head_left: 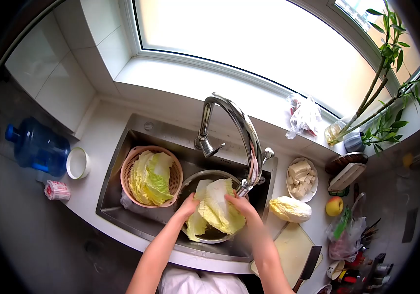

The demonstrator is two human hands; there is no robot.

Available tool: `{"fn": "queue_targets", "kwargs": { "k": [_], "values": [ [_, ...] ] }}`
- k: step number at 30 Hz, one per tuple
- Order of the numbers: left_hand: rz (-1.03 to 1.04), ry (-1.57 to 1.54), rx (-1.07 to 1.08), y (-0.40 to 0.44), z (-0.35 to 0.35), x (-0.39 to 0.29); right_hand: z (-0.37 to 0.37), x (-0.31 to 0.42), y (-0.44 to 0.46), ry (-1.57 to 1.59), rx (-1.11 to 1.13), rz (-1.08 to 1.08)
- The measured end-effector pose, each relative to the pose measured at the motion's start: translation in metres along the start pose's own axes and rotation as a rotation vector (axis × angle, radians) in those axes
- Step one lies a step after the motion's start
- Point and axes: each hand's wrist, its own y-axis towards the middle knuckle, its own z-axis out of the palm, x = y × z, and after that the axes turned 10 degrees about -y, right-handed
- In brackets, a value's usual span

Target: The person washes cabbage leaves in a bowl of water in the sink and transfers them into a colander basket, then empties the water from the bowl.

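Pale napa cabbage leaves (pixel 217 206) are spread between my two hands over a round metal basin (pixel 224 173) in the sink. My left hand (pixel 189 204) is closed on their left edge. On the right edge, my right hand (pixel 241 203) grips the leaves just below the spout of the chrome faucet (pixel 242 117). More cabbage leaves (pixel 151 177) lie piled in a pink colander (pixel 128 169) to the left of the basin. Part of the basin's inside is hidden beneath the leaves I hold.
Right of the sink (pixel 114 196) lie a cabbage heart (pixel 291 209), a bowl of tofu pieces (pixel 301 179) and an apple (pixel 334 206). A cleaver (pixel 310 262) rests on a cutting board (pixel 288 245). At left stand a white bowl (pixel 78 163) and a blue water jug (pixel 41 147).
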Motion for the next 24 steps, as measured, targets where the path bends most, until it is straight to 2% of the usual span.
{"fn": "queue_targets", "kwargs": {
  "k": [1, 2, 4, 6, 9, 11, 13, 14, 17, 18, 20, 22, 24],
  "values": [
    [0.009, 0.163, -0.127, 0.015, 0.000, 0.021, 0.001, -0.001, 0.010, -0.258, -0.011, 0.052],
    [0.003, 0.256, -0.201, 0.026, -0.002, 0.037, 0.001, -0.004, 0.018, -0.259, -0.008, 0.052],
    [-0.011, 0.350, -0.269, 0.026, 0.003, 0.037, 0.000, -0.017, 0.030, -0.511, 0.066, 0.048],
    [-0.079, 0.522, -0.432, 0.022, 0.006, 0.037, 0.001, -0.032, 0.025, -0.468, 0.016, 0.080],
    [-0.136, 0.569, -0.523, 0.019, 0.006, 0.040, 0.000, -0.026, 0.006, -0.321, -0.038, 0.180],
    [-0.102, 0.621, -0.473, 0.015, 0.005, 0.042, 0.004, -0.034, 0.010, -0.209, -0.045, 0.253],
    [-0.070, 0.673, -0.425, 0.009, 0.005, 0.038, 0.016, -0.074, 0.037, -0.401, -0.224, 0.230],
    [-0.079, 0.746, -0.395, 0.007, 0.006, 0.033, 0.036, -0.076, 0.036, -0.643, -0.486, 0.161],
    [-0.102, 0.863, -0.375, 0.010, 0.010, 0.025, 0.084, -0.078, 0.017, -0.887, -0.734, 0.021],
    [-0.125, 0.903, -0.392, 0.009, 0.011, 0.025, 0.091, -0.078, 0.009, -0.888, -0.734, 0.025],
    [-0.117, 0.921, -0.428, 0.007, 0.015, 0.025, 0.099, -0.078, 0.000, -1.297, -0.507, -0.247],
    [-0.100, 0.941, -0.465, 0.012, 0.017, 0.027, 0.102, -0.090, 0.012, -1.244, -0.511, -0.243],
    [0.107, 1.002, -0.509, 0.008, 0.019, 0.038, 0.099, -0.094, 0.017, -1.191, -0.516, -0.256]
  ]
}}
